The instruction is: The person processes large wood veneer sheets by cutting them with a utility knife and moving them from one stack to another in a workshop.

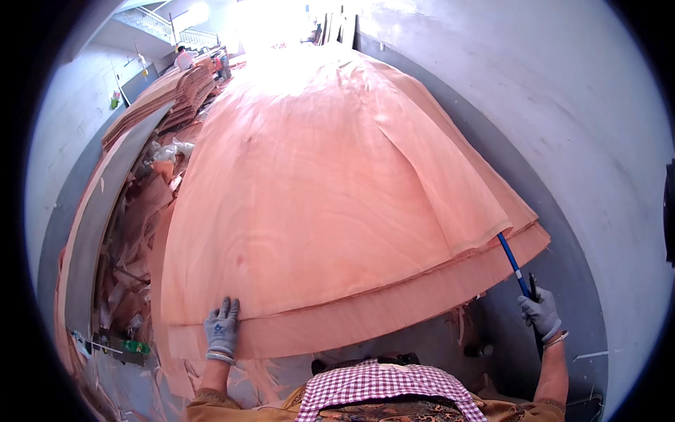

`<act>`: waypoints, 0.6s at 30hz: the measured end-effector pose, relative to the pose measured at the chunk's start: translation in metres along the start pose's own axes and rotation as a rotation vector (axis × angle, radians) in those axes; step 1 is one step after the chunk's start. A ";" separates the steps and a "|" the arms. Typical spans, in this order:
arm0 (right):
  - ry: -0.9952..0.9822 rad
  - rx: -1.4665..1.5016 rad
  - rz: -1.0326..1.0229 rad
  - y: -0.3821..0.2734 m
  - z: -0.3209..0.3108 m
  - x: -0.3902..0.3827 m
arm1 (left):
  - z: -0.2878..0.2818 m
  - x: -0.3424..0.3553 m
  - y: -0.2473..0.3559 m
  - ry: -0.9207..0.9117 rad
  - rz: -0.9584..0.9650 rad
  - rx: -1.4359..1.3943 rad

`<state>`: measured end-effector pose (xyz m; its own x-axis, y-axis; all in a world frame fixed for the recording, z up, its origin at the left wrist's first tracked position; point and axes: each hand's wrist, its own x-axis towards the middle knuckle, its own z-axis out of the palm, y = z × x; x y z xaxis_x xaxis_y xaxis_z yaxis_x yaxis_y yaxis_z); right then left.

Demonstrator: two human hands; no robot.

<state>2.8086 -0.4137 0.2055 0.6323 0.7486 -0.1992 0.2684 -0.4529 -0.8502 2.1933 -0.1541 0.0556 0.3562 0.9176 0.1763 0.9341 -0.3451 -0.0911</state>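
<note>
A broad stack of pinkish wood veneer sheets (pixel 302 197) spreads out in front of me. Its top sheet ends a little short of the sheet beneath (pixel 365 316), which shows as a strip along the near edge. My left hand (pixel 222 329), in a grey glove, lies with fingers stretched out on the near left edge of the veneer. At the right, my gloved right hand (pixel 540 314) is closed around a blue pole (pixel 512 261) with a black lower part. The pole's far tip reaches the right corner of the top sheet, where the sheet hides its end.
On the left, a long grey board (pixel 105 204) stands beside a gap filled with veneer scraps (pixel 144 218). More stacked veneer (pixel 186 95) and a person (pixel 184 59) are farther back. A grey-white wall (pixel 562 105) runs along the right. Scraps litter the floor near me.
</note>
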 end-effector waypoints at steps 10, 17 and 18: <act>0.068 0.011 0.103 0.034 -0.051 0.038 | 0.012 -0.008 -0.001 0.002 0.000 0.001; 0.198 -0.151 0.036 0.130 -0.104 0.070 | 0.006 -0.005 0.004 -0.049 -0.031 -0.048; 0.217 -0.119 -0.019 0.137 -0.108 0.074 | 0.004 0.004 0.004 -0.030 -0.053 -0.051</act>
<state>2.9711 -0.4729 0.1268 0.7643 0.6416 -0.0639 0.3568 -0.5034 -0.7870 2.1983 -0.1512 0.0518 0.3064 0.9400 0.1498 0.9518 -0.3052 -0.0318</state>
